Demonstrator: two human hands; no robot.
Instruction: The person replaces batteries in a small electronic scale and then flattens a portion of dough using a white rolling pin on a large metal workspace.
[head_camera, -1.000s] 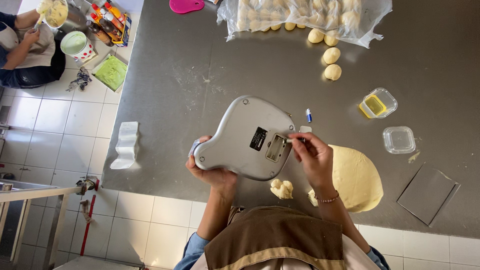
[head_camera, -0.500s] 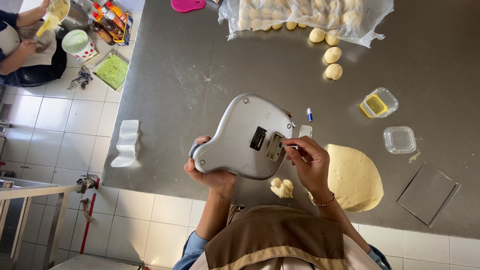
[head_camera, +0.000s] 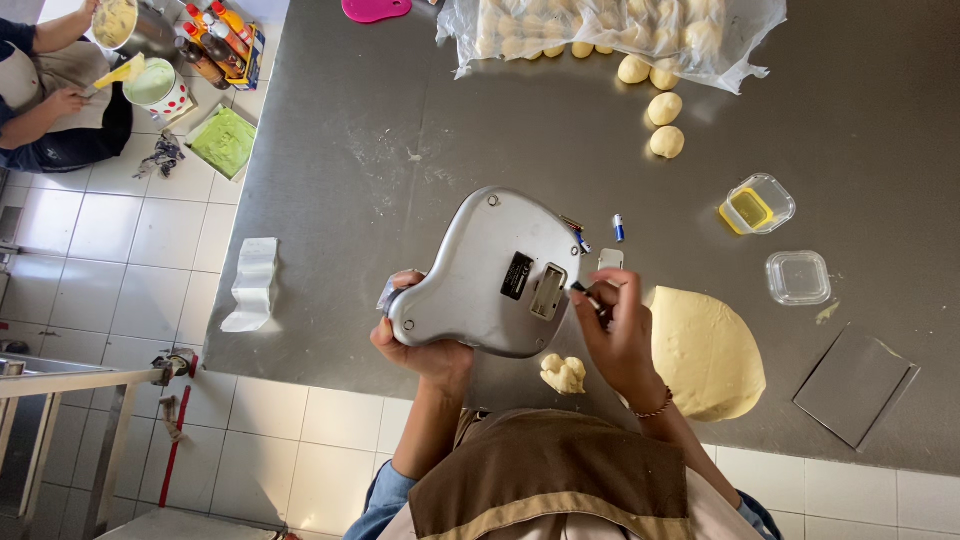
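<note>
1. Over the grey metal desk (head_camera: 400, 130), near its front edge, I hold a silver, pear-shaped kitchen scale (head_camera: 490, 275) turned underside up, its battery compartment open.
2. My left hand (head_camera: 415, 345) grips the narrow end of the scale, fingers wrapped under it and the thumb on its edge.
3. My right hand (head_camera: 615, 325) sits at the scale's right side, its fingers pinched narrow on a small dark battery (head_camera: 583, 291) just beside the open compartment.
4. A small grey battery cover (head_camera: 610, 259) lies on the desk just above my right hand, and a loose blue-and-white battery (head_camera: 618, 227) lies a little beyond it.
5. A flat round sheet of pale yellow dough (head_camera: 705, 350) lies on the desk to the right of my right wrist; a small dough lump (head_camera: 563, 373) sits between my forearms.
6. Further right stand a clear plastic tub with a yellow block inside (head_camera: 757, 205) and a clear square lid (head_camera: 797, 277).
7. At the far edge, dough balls (head_camera: 662, 110) lie beside a clear plastic bag of them (head_camera: 600, 25).
</note>
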